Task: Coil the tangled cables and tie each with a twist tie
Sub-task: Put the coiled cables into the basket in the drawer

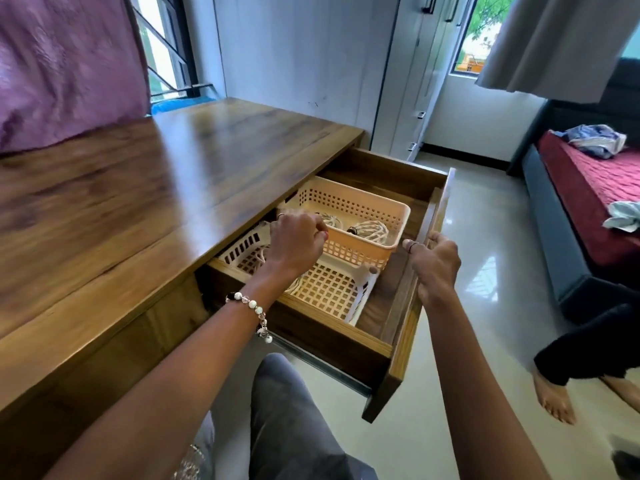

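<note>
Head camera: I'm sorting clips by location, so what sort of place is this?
Probably a bedroom at home: a bed with a red cover, a tall wardrobe, curtained windows, and a wooden desk with an open drawer.

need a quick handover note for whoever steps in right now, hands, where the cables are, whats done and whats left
Left hand: over the open wooden drawer, fingers curled at the rim of the orange plastic lattice basket; the frame does not settle whether it grips anything.
Right hand: grips the top edge of the drawer front.
Cables: two pale coiled cable bundles lie in the orange basket. A loose pale cable lies in the white plastic lattice basket, partly hidden by the left wrist.
Done: the drawer is open.
Left: take the cables out, coil any loose ones, tie each. No twist ties are in view.
</note>
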A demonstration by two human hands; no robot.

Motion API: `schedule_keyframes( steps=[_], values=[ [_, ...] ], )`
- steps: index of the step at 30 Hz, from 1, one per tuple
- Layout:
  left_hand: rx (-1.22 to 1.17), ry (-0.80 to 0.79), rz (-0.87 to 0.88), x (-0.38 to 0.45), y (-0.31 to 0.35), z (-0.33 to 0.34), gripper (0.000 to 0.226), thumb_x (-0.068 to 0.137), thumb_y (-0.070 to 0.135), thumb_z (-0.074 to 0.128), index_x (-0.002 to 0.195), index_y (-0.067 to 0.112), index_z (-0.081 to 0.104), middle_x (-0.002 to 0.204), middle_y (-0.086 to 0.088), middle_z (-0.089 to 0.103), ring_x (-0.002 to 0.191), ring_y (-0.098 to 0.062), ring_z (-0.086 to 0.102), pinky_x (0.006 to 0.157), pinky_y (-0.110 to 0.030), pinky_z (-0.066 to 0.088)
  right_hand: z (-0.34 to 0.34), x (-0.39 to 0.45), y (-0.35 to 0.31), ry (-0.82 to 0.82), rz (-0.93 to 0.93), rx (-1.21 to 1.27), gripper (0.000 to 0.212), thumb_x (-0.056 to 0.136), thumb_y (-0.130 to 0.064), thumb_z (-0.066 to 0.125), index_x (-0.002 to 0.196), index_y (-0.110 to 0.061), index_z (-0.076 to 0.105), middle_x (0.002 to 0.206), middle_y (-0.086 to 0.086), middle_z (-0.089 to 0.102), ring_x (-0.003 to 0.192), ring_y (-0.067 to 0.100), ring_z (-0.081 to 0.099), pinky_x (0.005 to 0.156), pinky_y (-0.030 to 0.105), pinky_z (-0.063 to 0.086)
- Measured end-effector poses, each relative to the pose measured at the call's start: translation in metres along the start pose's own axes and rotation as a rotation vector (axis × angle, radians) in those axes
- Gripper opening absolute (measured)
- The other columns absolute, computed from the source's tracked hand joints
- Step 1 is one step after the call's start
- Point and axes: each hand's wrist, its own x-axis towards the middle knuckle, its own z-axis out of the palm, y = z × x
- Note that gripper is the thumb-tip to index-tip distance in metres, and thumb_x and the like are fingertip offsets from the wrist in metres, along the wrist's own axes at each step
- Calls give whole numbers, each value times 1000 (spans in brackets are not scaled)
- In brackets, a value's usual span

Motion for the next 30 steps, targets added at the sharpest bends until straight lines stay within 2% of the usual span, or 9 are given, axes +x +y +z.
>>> schedule_keyframes(
  steps=[5,9,12,15,18,22,24,28,30],
  values=[
    [266,-52,-134,2,-34,-26,52,85,40,65,129,16,51,135,-9,47,127,-27,39,104,-45,32,51,-7,-12,19,52,147,48,89,-14,63,134,-10,46,126,6,57,105,18,56,69,20,48],
    [391,-219,-353,-4,-68,-55,76,85,61,53,143,16,35,153,-10,28,142,-27,24,113,-53,21,101,-13,-26,2,148,284,51,87,-15,63,134,-12,44,133,9,55,115,27,57,88,35,54],
    [399,-335,-396,-10,-84,-75,85,81,73,39,146,21,29,158,-4,18,144,-24,17,114,-57,15,133,-24,-42,-23,179,361,55,90,-20,61,140,-10,40,139,11,50,123,29,52,93,28,44],
    [305,-476,-394,-11,-93,-89,109,64,87,32,151,24,15,160,2,3,147,-20,6,115,-60,5,164,-34,-47,-189,160,450,70,91,-36,59,149,-14,25,146,9,42,129,28,46,101,28,36],
    [354,-606,-354,-15,-100,-91,129,55,90,47,152,25,-6,158,6,-17,146,-15,-12,115,-58,-4,195,-46,-52,-443,184,525,89,73,-58,70,141,-16,29,134,7,50,112,24,56,96,40,47],
    [511,-512,-281,-21,-105,-79,121,69,58,72,151,24,-10,159,6,-16,147,-14,-9,115,-56,2,257,-36,-28,-643,236,510,136,33,-69,84,143,-14,24,139,8,49,117,24,57,97,45,50],
    [517,-430,-282,-21,-105,-76,111,76,38,74,152,24,-6,160,6,-10,147,-14,-4,115,-54,5,269,-37,-29,-670,240,514,127,36,-61,86,138,-9,32,138,10,50,118,24,57,97,45,50],
    [482,-504,-242,-18,-106,-82,109,75,51,70,152,26,-3,160,6,-6,147,-18,1,116,-51,7,228,-67,-75,-525,114,273,44,66,-36,67,98,-8,56,105,14,65,94,28,65,84,47,55],
    [308,-598,-249,-4,-116,-105,97,75,58,67,151,32,13,160,5,9,145,-19,14,116,-48,15,222,-73,-98,-369,-118,-11,48,72,-26,58,114,-3,54,125,18,55,117,36,52,95,54,46]
  ],
)
